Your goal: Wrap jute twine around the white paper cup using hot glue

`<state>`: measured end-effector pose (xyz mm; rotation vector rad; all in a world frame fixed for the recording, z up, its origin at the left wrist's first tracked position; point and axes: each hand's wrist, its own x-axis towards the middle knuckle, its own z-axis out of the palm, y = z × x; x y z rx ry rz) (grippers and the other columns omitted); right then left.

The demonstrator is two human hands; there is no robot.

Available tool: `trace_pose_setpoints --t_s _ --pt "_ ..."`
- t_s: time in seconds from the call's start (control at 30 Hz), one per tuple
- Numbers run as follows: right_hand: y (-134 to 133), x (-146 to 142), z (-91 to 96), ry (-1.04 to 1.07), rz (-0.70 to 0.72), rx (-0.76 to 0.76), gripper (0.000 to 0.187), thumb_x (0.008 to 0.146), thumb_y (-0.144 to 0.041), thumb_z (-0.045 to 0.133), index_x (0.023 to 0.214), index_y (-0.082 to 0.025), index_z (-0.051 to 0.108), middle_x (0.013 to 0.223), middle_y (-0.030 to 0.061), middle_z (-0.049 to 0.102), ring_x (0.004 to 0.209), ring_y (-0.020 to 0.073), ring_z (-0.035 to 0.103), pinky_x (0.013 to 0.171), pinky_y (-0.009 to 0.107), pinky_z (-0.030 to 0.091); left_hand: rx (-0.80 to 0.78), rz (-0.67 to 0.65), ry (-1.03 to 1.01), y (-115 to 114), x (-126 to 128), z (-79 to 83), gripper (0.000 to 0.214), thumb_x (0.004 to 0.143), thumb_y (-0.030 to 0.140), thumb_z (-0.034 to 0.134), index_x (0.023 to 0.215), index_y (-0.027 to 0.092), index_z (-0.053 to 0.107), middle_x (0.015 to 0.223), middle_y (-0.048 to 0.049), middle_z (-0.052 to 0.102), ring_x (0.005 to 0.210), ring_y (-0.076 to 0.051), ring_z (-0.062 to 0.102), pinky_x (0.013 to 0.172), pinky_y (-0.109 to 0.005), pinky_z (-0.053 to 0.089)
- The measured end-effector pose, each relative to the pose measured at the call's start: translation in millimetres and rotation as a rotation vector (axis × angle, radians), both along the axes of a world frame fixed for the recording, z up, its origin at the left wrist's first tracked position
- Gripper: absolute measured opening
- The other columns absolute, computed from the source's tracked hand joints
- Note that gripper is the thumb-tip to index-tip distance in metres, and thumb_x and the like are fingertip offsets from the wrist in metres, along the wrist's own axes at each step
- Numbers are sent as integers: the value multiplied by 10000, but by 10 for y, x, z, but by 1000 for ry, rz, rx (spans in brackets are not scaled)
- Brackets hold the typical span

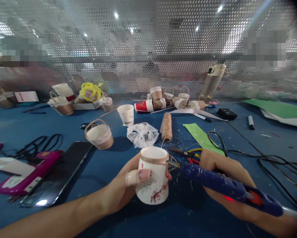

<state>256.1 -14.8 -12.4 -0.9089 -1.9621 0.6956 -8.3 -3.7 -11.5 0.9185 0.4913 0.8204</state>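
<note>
Our right hand (220, 163) grips one blue glue gun (212, 180) — nozzle (175, 164) beside one white, blossom-printed cup (155, 185), twine (153, 160) wound near its top — clasped in our left hand (120, 190).

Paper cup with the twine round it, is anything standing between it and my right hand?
Yes, the blue glue gun that your right hand holds: its tip is at the twine on the paper cup. Nothing else visible blocks that gap; the scissors lie beyond, on the table.

Phone (60, 173) left of held cup (156, 181); twine spool (166, 127) behind, scissors (186, 153) right.
</note>
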Motion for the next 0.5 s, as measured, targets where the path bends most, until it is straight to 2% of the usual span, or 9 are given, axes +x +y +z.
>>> trace_pose_setpoints --t_s 0.2,0.4,0.5 --pt "-21 -16 15 -40 -49 32 271 774 -115 595 692 -223 361 652 -56 405 567 110 363 523 264 273 56 -5 44 0 -24 -31 453 771 404 698 1161 179 646 1013 -94 719 934 -253 647 803 -335 501" --pt "-46 -39 9 -36 -90 74 279 774 -106 589 686 -223 352 647 -56 397 571 112 360 531 268 269 130 78 164 -6 -68 -130 477 803 431 687 1234 245 605 1176 -66 670 1078 -274 579 884 -354 458" --pt "-55 -39 16 -57 -104 108 277 800 -97 571 689 -226 353 656 -53 396 582 116 367 544 273 268 168 94 199 -5 -67 -143 471 822 442 674 1251 264 592 1190 -54 659 1089 -266 566 923 -364 440"
